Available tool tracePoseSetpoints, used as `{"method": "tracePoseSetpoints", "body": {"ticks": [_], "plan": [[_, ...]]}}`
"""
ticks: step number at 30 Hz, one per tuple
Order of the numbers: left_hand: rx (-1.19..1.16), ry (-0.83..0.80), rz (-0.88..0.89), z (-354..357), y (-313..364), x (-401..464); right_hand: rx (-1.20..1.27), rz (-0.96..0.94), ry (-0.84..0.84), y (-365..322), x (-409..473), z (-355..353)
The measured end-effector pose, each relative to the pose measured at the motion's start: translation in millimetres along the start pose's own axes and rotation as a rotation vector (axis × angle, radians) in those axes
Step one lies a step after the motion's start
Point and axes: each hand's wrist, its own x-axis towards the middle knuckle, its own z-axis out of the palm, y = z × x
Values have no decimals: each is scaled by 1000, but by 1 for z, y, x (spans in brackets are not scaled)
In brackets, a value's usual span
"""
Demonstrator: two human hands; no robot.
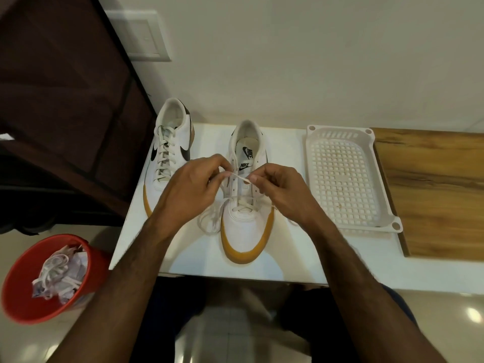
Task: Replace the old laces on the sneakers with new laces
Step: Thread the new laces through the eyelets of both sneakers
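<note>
Both your hands pinch the lace [242,178] above the half-laced sneaker [245,203]: left hand [193,184] at 9 o'clock, right hand [277,187] at 3. Sneaker's long axis runs 12–6, toe toward you; open eyelets sit nearest your right hand. White table [288,258]; finished sneaker [169,153] at 10; basket [345,176] at 3; red bin [23,292] on the floor at 8.

Matt white leather sneaker [245,205], gum-rubber sole; perforated plastic tray [343,179]; grained wood board [432,184]; glossy red bin [23,292]

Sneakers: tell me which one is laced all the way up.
The left sneaker, beside the dark cabinet: its lace crisscrosses to the top. The sneaker under the hands is laced only near the toe.
</note>
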Motion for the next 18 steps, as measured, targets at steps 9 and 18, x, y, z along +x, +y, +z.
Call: {"method": "tracePoseSetpoints", "body": {"ticks": [9, 18], "plan": [[69, 222, -327, -14, -27, -6, 210, 54, -63, -1, -6, -26], [271, 134, -555, -23, -46, -9, 526, 49, 130, 6, -5, -43]]}}
